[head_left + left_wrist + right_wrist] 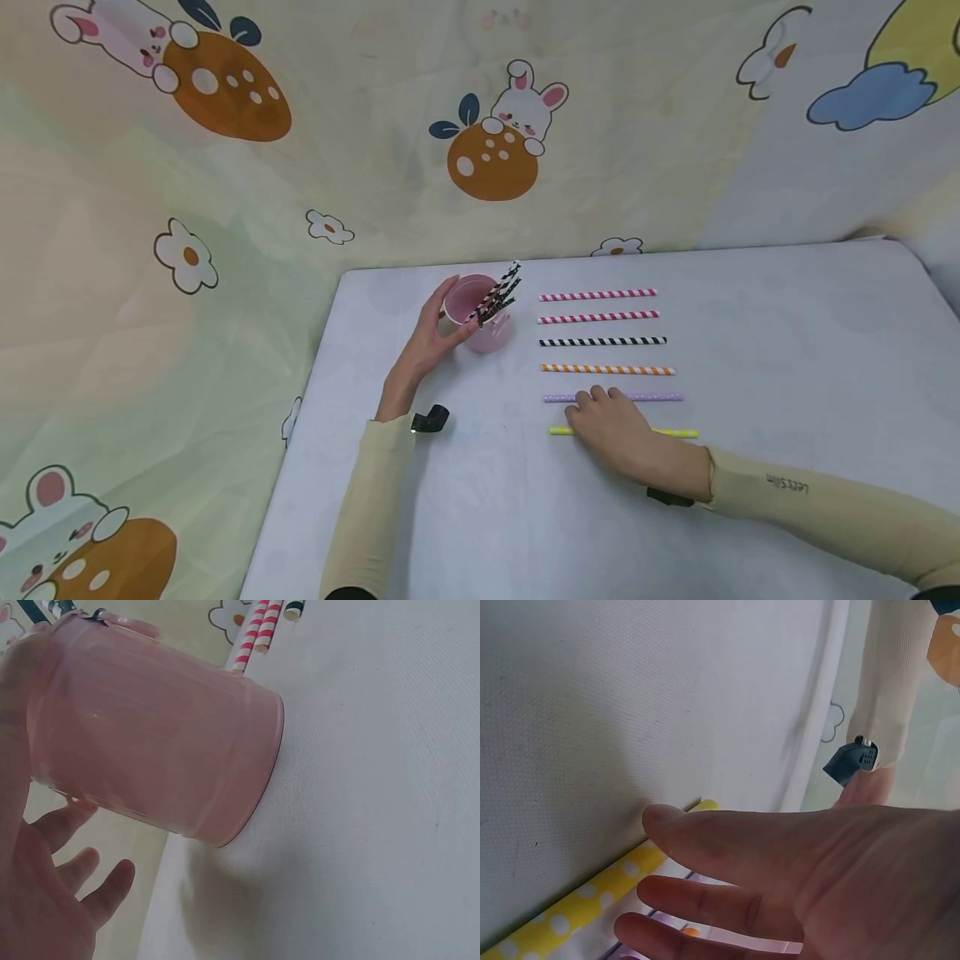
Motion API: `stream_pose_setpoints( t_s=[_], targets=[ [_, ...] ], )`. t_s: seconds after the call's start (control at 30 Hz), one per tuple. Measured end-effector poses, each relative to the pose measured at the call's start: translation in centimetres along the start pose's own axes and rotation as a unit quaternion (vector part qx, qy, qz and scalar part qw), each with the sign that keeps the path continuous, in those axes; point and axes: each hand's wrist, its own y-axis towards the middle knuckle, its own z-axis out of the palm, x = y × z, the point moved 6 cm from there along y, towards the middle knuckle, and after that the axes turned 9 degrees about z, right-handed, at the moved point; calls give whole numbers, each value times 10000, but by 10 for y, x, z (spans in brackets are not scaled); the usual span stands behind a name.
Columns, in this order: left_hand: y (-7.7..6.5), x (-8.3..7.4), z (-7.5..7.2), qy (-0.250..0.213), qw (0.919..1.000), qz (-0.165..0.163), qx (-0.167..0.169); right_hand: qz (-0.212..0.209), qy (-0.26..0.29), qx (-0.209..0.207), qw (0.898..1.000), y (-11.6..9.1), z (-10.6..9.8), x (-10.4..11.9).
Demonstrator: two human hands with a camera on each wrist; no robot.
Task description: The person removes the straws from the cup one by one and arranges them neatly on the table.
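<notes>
My left hand (pixel 431 342) grips a pink cup (pixel 157 727) near its rim, thumb on one side and fingers on the other. The cup leans, and several black-patterned paper straws (pixel 504 293) stick out of its mouth. My right hand (pixel 611 425) reaches over a yellow paper straw with white dots (pixel 678 433) and a lilac dotted straw (pixel 660 397). In the right wrist view its thumb lies at the yellow straw (pixel 574 909), with the fingers extended and apart from the thumb.
Above the lilac straw lie an orange-striped straw (pixel 607 369), a black-striped straw (pixel 603 342) and two pink-striped straws (pixel 598 317), roughly parallel on the white table (pixel 787 350). A patterned cloth (pixel 390 167) hangs behind the table's back edge.
</notes>
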Motion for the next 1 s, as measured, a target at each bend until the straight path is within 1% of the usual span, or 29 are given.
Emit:
stream_pose_setpoints(
  t_s=[0.2,0.4,0.5,0.67,0.8,0.83,0.9,0.93,1.0],
  targets=[
    [1,2,0,27,10000,0,0,70,102,-37,9999,2,-2,-1],
    [1,1,1,-35,10000,52,11,144,266,163,9994,5,-2,-4],
    [1,1,0,-26,10000,47,7,202,427,180,9987,8,-6,-8],
    [2,1,1,-6,10000,31,10,340,876,189,9954,17,-13,-21],
    [1,1,0,-33,10000,32,11,503,1397,500,9876,29,-20,-37],
    [1,1,0,-46,10000,30,10,569,1562,606,9842,33,-23,-42],
    [1,1,0,-62,10000,15,15,830,1868,748,9760,43,-30,-55],
    [1,1,0,-64,10000,6,13,971,1986,772,9722,48,-35,-63],
    [1,1,0,-85,10000,-5,16,1200,2250,662,9647,60,-46,-80]
  ],
)
